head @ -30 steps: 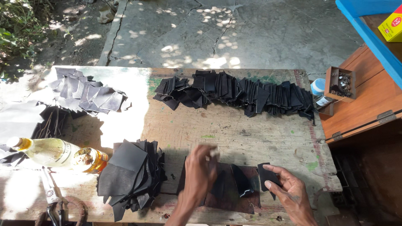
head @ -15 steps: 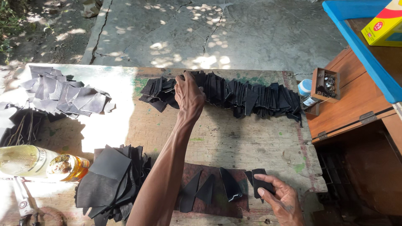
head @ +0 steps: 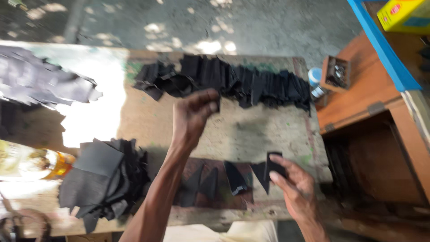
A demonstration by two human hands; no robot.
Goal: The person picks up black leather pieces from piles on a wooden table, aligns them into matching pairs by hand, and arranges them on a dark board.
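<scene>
The left hand (head: 193,115) is raised over the wooden worktable (head: 264,134), its fingers curled together and pinching a small black cut piece (head: 216,105) at the fingertips. Just beyond that hand, along the far edge of the table, runs a long row of black cut pieces (head: 233,80), overlapping and partly standing on edge. The right hand (head: 293,186) is low at the near right corner, thumb and fingers closed on a black flat piece (head: 274,165) held upright. Between the two forearms, on a dark reddish mat (head: 219,197), lie several black triangular pieces (head: 233,177), points up, side by side.

To the left of the left forearm sits a thick heap of dark grey and black sheets (head: 105,177). Farther left a clear bottle of yellow liquid (head: 33,163) lies on its side, its label too blurred to make out. Beyond it, in bright sun, is a spread of grey-black scraps (head: 42,80).

To the right of the far row stands a small cylindrical container with a blue top (head: 316,81), touching or just beside a small open wooden box (head: 336,74) holding small metal parts. Right of the right hand is an orange-brown wooden cabinet (head: 371,89). Above it runs a blue edge (head: 380,42), and at the upper right corner rests a yellow rectangular carton (head: 405,15) with a red patch and a teal panel.
</scene>
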